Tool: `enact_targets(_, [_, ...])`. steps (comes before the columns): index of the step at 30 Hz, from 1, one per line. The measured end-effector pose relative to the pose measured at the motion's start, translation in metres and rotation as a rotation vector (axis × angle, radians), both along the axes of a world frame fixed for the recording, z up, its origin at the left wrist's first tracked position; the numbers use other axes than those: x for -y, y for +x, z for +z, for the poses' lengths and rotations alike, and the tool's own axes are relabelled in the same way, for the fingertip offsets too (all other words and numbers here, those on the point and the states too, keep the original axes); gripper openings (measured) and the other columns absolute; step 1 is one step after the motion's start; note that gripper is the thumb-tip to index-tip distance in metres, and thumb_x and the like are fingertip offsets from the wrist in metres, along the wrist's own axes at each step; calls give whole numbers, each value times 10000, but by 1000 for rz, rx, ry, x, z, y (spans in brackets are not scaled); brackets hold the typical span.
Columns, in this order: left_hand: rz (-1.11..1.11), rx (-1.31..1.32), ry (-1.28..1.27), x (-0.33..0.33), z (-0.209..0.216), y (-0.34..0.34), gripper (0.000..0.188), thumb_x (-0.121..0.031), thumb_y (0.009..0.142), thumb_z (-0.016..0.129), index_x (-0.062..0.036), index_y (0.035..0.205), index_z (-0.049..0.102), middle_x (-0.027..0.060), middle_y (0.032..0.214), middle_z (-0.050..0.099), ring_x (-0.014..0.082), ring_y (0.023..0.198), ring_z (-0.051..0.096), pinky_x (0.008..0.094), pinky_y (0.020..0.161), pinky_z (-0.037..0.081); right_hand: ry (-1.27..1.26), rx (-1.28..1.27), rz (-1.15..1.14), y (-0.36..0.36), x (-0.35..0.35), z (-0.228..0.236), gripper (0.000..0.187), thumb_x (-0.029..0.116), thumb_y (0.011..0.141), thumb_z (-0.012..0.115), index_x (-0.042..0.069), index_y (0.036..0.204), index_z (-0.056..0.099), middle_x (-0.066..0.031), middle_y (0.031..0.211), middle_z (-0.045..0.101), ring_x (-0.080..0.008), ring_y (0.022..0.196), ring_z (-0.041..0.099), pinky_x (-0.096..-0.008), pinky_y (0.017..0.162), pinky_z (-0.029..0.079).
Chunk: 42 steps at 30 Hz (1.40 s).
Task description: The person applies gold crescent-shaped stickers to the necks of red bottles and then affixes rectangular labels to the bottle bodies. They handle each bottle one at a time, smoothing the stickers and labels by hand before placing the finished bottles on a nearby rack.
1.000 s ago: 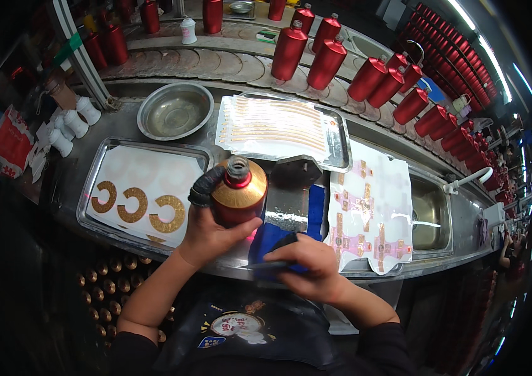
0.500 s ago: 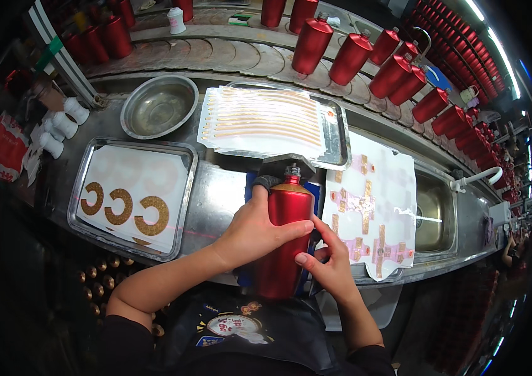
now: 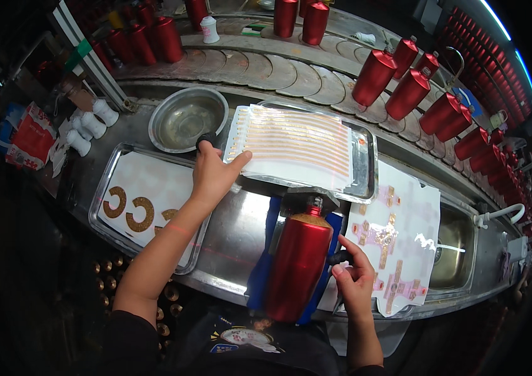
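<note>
A red metallic bottle (image 3: 300, 269) with a gold band on its shoulder lies tilted on a blue cloth (image 3: 258, 279), its clear threaded neck against a grey metal rest (image 3: 297, 199). My left hand (image 3: 213, 175) is at the left edge of a white sheet with thin gold strips (image 3: 297, 174), thumb and black-covered fingertip apart; whether it touches the sheet I cannot tell. My right hand (image 3: 355, 282) is beside the bottle's right side, fingers apart, one black-covered fingertip pointing at the bottle. Nothing shows between its fingers.
Metal bowl (image 3: 187, 122) stands behind a tray (image 3: 98, 210) of gold C-shaped stickers. At right are pink-and-gold label sheets (image 3: 426, 216) and a sink (image 3: 460, 266) with a white tap (image 3: 507, 215). Beyond, red bottles (image 3: 375, 75) stand on a conveyor (image 3: 278, 74). White caps (image 3: 93, 123) sit at left.
My left hand has left the bottle and reached up-left to the gold-strip sheet. My right hand has come away from the bottle's side. Conveyor bottles have shifted, and the view has shifted too.
</note>
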<state>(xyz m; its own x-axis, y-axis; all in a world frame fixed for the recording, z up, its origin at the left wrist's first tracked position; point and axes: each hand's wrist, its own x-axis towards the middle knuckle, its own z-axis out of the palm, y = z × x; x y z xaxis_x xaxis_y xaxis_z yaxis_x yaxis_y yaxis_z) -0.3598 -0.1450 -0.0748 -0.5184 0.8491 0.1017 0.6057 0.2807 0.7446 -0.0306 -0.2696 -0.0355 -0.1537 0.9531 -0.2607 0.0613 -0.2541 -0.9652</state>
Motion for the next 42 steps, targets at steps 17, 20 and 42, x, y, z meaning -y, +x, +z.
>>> enact_targets(17, [-477, 465, 88, 27, 99, 36, 312, -10, 885, 707, -29, 961, 405, 71, 813, 656, 95, 720, 623, 233, 639, 505, 376, 122, 78, -24, -69, 60, 538, -51, 793, 594, 5, 1328, 605, -57, 1005, 618, -8, 578, 485, -190, 546, 390])
enact_targets(20, [-839, 326, 204, 33, 135, 83, 299, 9, 883, 698, -2, 1125, 522, 29, 863, 664, 88, 790, 627, 245, 710, 523, 325, -49, 355, -42, -105, 80, 406, 29, 794, 605, 15, 1197, 655, -58, 935, 629, -20, 590, 500, -200, 541, 383])
enact_targets(42, [-410, 726, 19, 229, 34, 116, 195, -21, 876, 755, -19, 952, 575, -9, 785, 642, 9, 631, 516, 176, 565, 396, 32, 201, 94, 16, 71, 9, 126, 32, 834, 752, 14, 783, 638, 47, 717, 550, 8, 623, 480, -180, 579, 330])
